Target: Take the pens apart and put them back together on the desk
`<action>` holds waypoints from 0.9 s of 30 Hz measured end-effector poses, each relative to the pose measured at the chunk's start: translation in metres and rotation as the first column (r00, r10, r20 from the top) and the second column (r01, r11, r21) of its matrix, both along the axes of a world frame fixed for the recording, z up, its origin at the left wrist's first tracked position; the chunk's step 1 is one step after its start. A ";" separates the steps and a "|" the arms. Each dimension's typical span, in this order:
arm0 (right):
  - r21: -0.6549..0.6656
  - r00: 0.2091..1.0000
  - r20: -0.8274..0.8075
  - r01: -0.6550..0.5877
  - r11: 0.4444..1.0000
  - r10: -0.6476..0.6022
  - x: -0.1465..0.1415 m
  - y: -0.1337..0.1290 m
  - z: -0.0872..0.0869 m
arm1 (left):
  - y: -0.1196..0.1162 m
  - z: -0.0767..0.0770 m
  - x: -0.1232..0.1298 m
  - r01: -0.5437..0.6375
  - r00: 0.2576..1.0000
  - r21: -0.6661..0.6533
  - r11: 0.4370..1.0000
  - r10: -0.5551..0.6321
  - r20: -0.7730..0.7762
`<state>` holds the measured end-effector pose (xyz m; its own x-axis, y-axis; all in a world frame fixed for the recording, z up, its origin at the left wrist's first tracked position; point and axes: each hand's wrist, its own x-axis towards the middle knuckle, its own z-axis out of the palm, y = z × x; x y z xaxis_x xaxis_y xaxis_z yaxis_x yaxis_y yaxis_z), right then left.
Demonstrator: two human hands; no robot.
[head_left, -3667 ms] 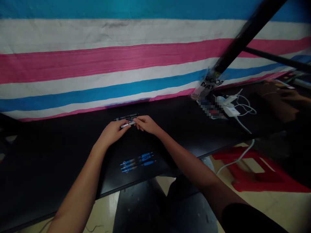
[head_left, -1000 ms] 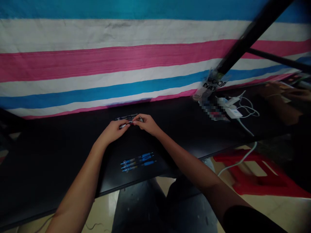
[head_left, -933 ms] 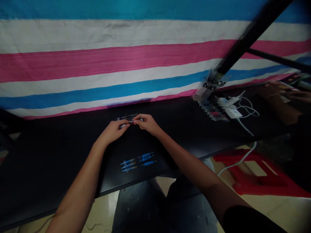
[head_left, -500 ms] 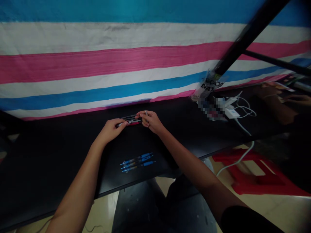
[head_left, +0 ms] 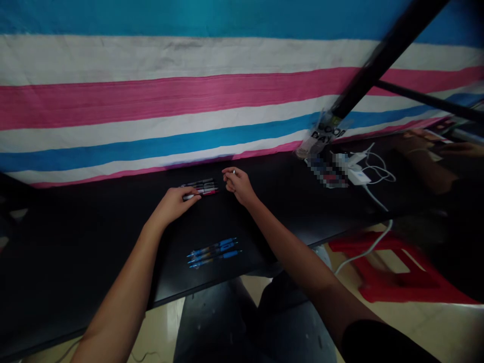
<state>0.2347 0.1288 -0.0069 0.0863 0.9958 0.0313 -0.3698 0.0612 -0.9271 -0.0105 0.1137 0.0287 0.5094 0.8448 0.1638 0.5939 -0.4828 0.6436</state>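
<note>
Several dark, white and red pens [head_left: 206,187] lie side by side toward the back of the black table. My left hand [head_left: 181,200] rests over their left ends, thumb and fingers around the white pen at the front. Just right of the row, my right hand [head_left: 237,185] is raised with its fingers curled together; a small light tip shows between them, too small to name. Nearer the table's front edge lie three blue pens [head_left: 214,253], roughly parallel.
A striped cloth [head_left: 151,101] hangs behind the black table [head_left: 94,242]. On the right are a plastic bag [head_left: 317,138], a white power strip [head_left: 357,174] with cables, a slanting black post and another person's hands [head_left: 416,143]. A red stool [head_left: 378,282] stands below.
My right hand has moved right, away from the pens, whose right ends now show. My left hand has stayed at their left ends. The other person's hands have shifted slightly.
</note>
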 end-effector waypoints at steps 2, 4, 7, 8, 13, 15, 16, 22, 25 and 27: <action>-0.008 1.000 0.005 0.009 1.000 -0.009 0.000 0.000 -0.001 | 0.001 -0.002 -0.001 0.007 1.000 0.001 1.000 -0.007 -0.009; -0.006 1.000 0.012 0.015 1.000 -0.015 0.000 0.001 -0.002 | 0.002 -0.003 -0.002 0.008 1.000 -0.001 1.000 -0.008 -0.010; 0.001 0.999 0.039 0.036 0.999 -0.036 0.000 0.002 -0.003 | 0.003 -0.004 -0.002 0.007 1.000 -0.003 1.000 -0.007 -0.009; 0.002 0.998 0.047 0.047 0.999 -0.047 0.000 0.002 -0.003 | 0.003 -0.004 -0.002 0.005 1.000 -0.001 1.000 -0.005 -0.009; -0.002 0.997 0.049 0.065 0.998 -0.064 -0.001 0.002 -0.003 | 0.003 -0.002 -0.002 0.002 1.000 0.009 1.000 -0.002 -0.023; -0.001 0.998 0.040 0.053 0.999 -0.053 -0.001 0.001 -0.002 | 0.002 -0.002 -0.002 0.001 1.000 0.013 1.000 0.000 -0.027; 0.004 0.998 0.035 0.045 0.999 -0.045 -0.001 0.001 -0.001 | 0.002 -0.002 -0.002 0.000 1.000 0.016 1.000 0.001 -0.028; 0.045 0.999 0.035 -0.002 0.999 0.000 -0.003 -0.001 0.000 | 0.002 -0.003 -0.001 0.010 0.999 0.032 0.999 -0.009 -0.042; 0.059 0.999 0.041 -0.017 0.998 0.014 -0.003 -0.001 -0.003 | 0.002 -0.001 0.000 0.013 0.999 0.030 0.999 -0.011 -0.050; 0.057 0.999 0.044 -0.024 0.998 0.022 -0.003 0.000 -0.004 | 0.001 0.001 0.001 0.009 0.999 0.032 0.999 -0.008 -0.051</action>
